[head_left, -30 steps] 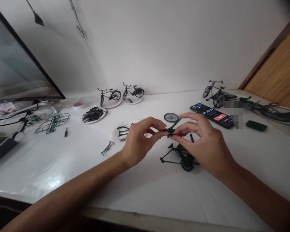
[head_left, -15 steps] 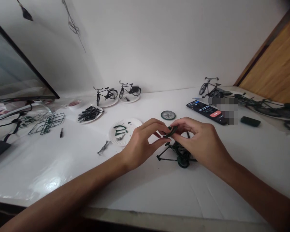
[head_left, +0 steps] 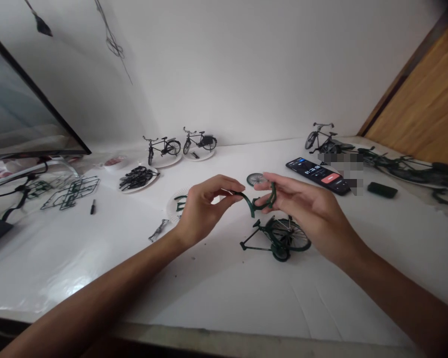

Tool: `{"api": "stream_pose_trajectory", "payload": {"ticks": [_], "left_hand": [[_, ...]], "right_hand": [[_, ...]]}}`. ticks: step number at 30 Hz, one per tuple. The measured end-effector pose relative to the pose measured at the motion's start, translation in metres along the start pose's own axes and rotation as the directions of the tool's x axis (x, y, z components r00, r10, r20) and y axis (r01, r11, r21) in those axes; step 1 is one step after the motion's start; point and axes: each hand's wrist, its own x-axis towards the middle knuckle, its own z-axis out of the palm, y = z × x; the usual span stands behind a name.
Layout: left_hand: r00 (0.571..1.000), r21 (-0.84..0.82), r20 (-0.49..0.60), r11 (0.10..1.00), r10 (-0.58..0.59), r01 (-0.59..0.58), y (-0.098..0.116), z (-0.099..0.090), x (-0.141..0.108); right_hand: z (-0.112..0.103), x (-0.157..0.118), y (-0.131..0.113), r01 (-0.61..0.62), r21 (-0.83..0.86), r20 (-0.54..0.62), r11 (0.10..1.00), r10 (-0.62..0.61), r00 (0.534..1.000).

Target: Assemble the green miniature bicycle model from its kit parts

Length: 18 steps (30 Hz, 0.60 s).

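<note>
Left hand [head_left: 205, 211] and right hand [head_left: 306, 209] pinch a curved green part [head_left: 254, 203] in their fingertips, above a one-wheeled green model bicycle [head_left: 276, 238]; a loose spoked wheel [head_left: 254, 179] lies just beyond.

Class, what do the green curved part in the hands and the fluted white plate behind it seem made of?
The green curved part looks painted, metal or plastic, from its smooth slight gloss. The plate looks like matte paper, with pressed rim ridges.
</note>
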Motion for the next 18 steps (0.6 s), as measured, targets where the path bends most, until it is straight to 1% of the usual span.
{"api": "stream_pose_trajectory", "payload": {"ticks": [2,7,10,15,18], "left_hand": [[0.999,-0.011,0.019,1.000,0.028,-0.028,0.0011,-0.0022,0.0005],[0.997,-0.010,0.051,0.999,0.051,-0.051,0.0064,-0.0024,-0.0039],[0.997,-0.027,0.037,0.998,0.061,-0.060,0.0085,-0.0018,-0.0049],[0.992,-0.121,0.053,0.987,0.116,-0.109,0.0085,0.0003,-0.0026],[0.995,-0.197,0.058,0.978,0.081,-0.068,0.0089,0.0020,-0.0025]], "right_hand": [[-0.0009,0.0016,-0.0002,-0.013,0.040,-0.034,0.999,0.014,0.999],[-0.0003,0.0035,0.0016,-0.058,-0.038,-0.083,0.998,0.055,0.995],[-0.0004,0.0039,0.0014,-0.053,-0.021,-0.067,0.998,0.052,0.996],[-0.0002,0.0037,0.0021,-0.031,-0.008,-0.004,0.999,0.031,1.000],[-0.0004,0.0041,0.0036,-0.026,0.028,-0.005,0.999,0.027,1.000]]}}
